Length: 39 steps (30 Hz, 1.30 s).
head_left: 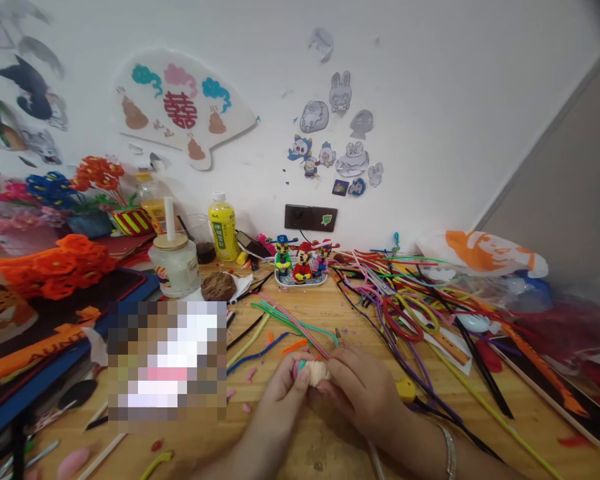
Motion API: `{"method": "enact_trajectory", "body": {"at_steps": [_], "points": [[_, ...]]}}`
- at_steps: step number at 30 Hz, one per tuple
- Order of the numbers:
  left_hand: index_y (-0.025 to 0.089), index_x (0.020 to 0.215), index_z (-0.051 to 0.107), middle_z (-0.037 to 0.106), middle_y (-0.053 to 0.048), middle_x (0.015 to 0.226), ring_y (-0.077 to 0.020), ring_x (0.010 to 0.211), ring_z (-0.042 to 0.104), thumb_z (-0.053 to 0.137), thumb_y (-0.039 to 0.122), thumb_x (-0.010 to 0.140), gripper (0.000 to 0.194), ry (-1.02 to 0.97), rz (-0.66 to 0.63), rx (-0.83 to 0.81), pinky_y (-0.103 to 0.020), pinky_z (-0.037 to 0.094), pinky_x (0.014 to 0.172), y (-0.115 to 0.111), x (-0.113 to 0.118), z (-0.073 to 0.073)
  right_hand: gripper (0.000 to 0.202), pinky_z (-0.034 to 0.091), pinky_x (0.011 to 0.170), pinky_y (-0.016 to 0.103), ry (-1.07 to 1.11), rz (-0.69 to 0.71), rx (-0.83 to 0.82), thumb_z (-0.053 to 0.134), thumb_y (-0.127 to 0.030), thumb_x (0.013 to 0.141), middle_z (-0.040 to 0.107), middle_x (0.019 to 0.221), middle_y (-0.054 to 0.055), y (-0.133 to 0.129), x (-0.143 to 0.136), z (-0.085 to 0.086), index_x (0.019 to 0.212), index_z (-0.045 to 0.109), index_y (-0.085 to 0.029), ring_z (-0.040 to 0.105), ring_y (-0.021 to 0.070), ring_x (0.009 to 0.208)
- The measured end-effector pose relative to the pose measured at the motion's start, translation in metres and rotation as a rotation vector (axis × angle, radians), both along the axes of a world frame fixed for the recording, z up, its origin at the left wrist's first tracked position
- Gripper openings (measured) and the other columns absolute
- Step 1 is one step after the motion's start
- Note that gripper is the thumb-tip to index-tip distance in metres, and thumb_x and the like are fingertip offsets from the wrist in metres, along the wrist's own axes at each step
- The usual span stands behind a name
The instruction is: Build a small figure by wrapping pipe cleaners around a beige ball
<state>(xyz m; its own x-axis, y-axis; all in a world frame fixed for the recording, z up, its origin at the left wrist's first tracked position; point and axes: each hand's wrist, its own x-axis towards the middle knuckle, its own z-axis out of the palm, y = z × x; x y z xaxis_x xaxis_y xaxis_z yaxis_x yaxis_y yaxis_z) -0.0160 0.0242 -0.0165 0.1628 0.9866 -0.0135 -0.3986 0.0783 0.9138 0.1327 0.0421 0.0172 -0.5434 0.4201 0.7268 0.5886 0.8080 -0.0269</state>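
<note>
Low in the middle of the head view, my left hand (286, 387) and my right hand (365, 390) meet around a small cream pipe-cleaner piece (319, 374). Its ribbed, wound-looking side faces up, and a teal and pink part shows at its left end. My left thumb and fingers pinch that left end. The right fingers close on the other end, with their tips partly hidden. Just beyond my hands lie pink pipe cleaners (307, 333), green ones (275, 312) and a blue one (260, 355).
Many loose pipe cleaners (380, 293) and red-handled scissors (403, 320) cover the right side. Three small figures (303, 261) stand in a tray at the back. A yellow bottle (222, 227), a glass jar (175, 267) and orange pipe-cleaner flowers (65, 267) stand left. A blurred-out patch (167, 363) lies left.
</note>
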Motion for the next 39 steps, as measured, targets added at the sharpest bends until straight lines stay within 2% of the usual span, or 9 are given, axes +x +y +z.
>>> {"method": "enact_trajectory", "body": {"at_steps": [4,11,14,20,23,27,32,39], "points": [[0.019,0.083,0.057,0.055,0.002,0.07,-0.0147,0.065,0.046,0.057,0.041,0.075,0.023,0.016,0.009,0.008,-0.026,0.036,0.063,0.002,0.0,-0.002,0.025,0.048,0.055,0.027,0.081,0.0,-0.031,0.039,-0.027,0.09,0.062,0.066,0.008,0.0,-0.002,-0.003,0.081,0.057,-0.013,0.056,0.0168,0.062],[0.019,0.083,0.057,0.055,0.002,0.067,-0.0148,0.062,0.047,0.058,0.042,0.074,0.025,0.042,0.033,0.008,-0.027,0.036,0.064,0.001,0.001,-0.002,0.032,0.046,0.055,0.028,0.013,-0.019,-0.022,0.033,-0.022,0.092,0.064,0.065,0.008,-0.003,-0.007,0.0,0.076,0.059,-0.014,0.057,0.0179,0.062],[0.019,0.083,0.057,0.054,0.002,0.066,-0.015,0.063,0.046,0.057,0.04,0.075,0.023,0.052,0.019,0.018,-0.026,0.036,0.063,0.0,0.001,0.0,0.029,0.045,0.055,0.027,0.024,-0.002,-0.084,0.036,-0.021,0.091,0.064,0.065,0.007,-0.003,-0.006,0.0,0.078,0.06,-0.014,0.056,0.0172,0.061],[0.018,0.081,0.058,0.054,0.002,0.066,-0.0135,0.062,0.045,0.059,0.04,0.074,0.023,-0.006,0.009,-0.009,-0.025,0.036,0.061,-0.001,0.003,0.001,0.028,0.046,0.059,0.029,0.097,0.007,-0.252,0.038,-0.03,0.09,0.063,0.071,0.007,-0.001,-0.005,-0.005,0.078,0.06,-0.016,0.054,0.0176,0.067],[0.017,0.08,0.059,0.054,0.002,0.064,-0.0125,0.06,0.045,0.06,0.037,0.074,0.021,-0.153,-0.008,-0.063,-0.025,0.036,0.059,0.0,0.005,0.002,0.025,0.046,0.06,0.031,0.07,-0.007,-0.2,0.04,-0.028,0.089,0.064,0.073,0.007,-0.001,-0.006,-0.004,0.08,0.059,-0.015,0.054,0.0188,0.068],[0.015,0.076,0.062,0.059,-0.002,0.071,-0.013,0.063,0.048,0.065,0.031,0.069,0.018,-0.318,-0.023,-0.157,-0.025,0.037,0.059,0.001,0.006,0.007,0.027,0.047,0.061,0.033,-0.012,0.008,-0.129,0.04,-0.03,0.089,0.066,0.081,0.011,-0.002,-0.008,0.003,0.089,0.059,-0.011,0.054,0.0212,0.071],[0.014,0.074,0.062,0.058,-0.001,0.067,-0.0133,0.061,0.05,0.07,0.029,0.065,0.019,-0.33,-0.019,-0.216,-0.026,0.037,0.057,0.002,0.004,0.013,0.021,0.047,0.06,0.033,-0.152,-0.006,-0.191,0.045,-0.025,0.086,0.066,0.086,0.01,-0.002,-0.006,0.01,0.094,0.058,-0.012,0.054,0.0216,0.073],[0.013,0.075,0.062,0.06,-0.002,0.066,-0.0136,0.059,0.052,0.07,0.028,0.062,0.021,-0.318,-0.054,-0.243,-0.026,0.037,0.057,0.002,0.003,0.015,0.03,0.042,0.055,0.032,-0.217,-0.051,-0.062,0.032,-0.027,0.091,0.064,0.076,0.011,0.004,-0.003,-0.003,0.089,0.058,-0.011,0.054,0.0213,0.066]]}}
